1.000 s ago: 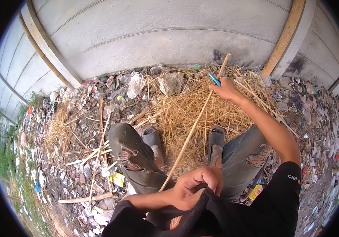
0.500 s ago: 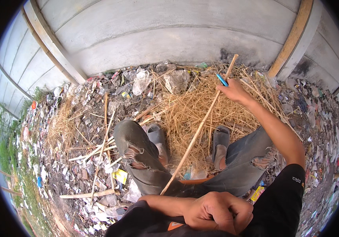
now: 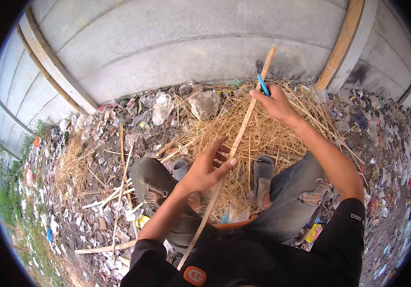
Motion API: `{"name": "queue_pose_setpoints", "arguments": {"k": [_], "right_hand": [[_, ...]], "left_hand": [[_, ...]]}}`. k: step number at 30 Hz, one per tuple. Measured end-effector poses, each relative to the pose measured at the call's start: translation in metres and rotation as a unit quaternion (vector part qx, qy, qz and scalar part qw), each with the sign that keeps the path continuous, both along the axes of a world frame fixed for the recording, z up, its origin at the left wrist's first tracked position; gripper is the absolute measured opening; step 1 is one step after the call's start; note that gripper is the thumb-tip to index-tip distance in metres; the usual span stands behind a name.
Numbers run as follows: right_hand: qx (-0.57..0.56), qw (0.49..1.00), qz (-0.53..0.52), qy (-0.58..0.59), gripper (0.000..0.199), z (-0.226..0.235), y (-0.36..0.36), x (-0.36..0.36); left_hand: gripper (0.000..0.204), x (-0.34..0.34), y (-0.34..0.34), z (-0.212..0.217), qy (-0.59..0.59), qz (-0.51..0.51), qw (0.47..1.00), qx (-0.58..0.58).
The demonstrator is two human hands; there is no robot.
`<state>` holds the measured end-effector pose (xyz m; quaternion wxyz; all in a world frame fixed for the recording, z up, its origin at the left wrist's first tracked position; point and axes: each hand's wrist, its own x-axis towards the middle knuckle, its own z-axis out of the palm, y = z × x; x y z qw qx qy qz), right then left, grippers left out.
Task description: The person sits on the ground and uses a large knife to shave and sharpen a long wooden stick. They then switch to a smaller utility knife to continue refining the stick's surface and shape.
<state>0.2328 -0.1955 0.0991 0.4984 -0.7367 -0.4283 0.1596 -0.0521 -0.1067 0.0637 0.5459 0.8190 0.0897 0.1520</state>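
Note:
A long thin wooden strip [image 3: 243, 125] runs from my lap up toward the grey wall. My right hand [image 3: 275, 101] grips it near its far end and also holds a small blue-handled tool [image 3: 263, 84] that points upward. My left hand [image 3: 208, 166] has its fingers spread and touches the strip at its middle, thumb against the wood, above my knees. My legs in torn grey jeans and grey shoes [image 3: 263, 174] are below, over a heap of dry straw [image 3: 224, 129].
A curved grey concrete wall [image 3: 167, 52] with wooden posts [image 3: 342, 45] stands ahead. Litter, plastic scraps and crumpled bags [image 3: 160, 107] cover the ground all round. More split sticks [image 3: 119, 191] lie at my left. Grass grows at the far left.
My left hand has come up from my lap to the middle of the strip with fingers spread. My right hand still holds the far end, which has shifted slightly left.

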Motion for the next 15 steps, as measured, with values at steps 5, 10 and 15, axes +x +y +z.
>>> {"name": "queue_pose_setpoints", "arguments": {"k": [5,10,15], "right_hand": [[0.052,0.998,0.010,-0.047,0.043,-0.004,0.002,0.000],[-0.092,0.974,0.141,-0.150,0.065,0.013,-0.009,-0.032],[-0.172,0.933,0.242,-0.202,0.072,0.007,-0.009,-0.066]], "left_hand": [[0.046,0.015,-0.014,-0.008,0.021,-0.066,0.963,-0.261],[0.022,0.008,0.007,-0.033,0.026,0.004,0.954,-0.299],[0.021,0.010,0.017,-0.026,0.052,0.040,0.939,-0.338]]}}
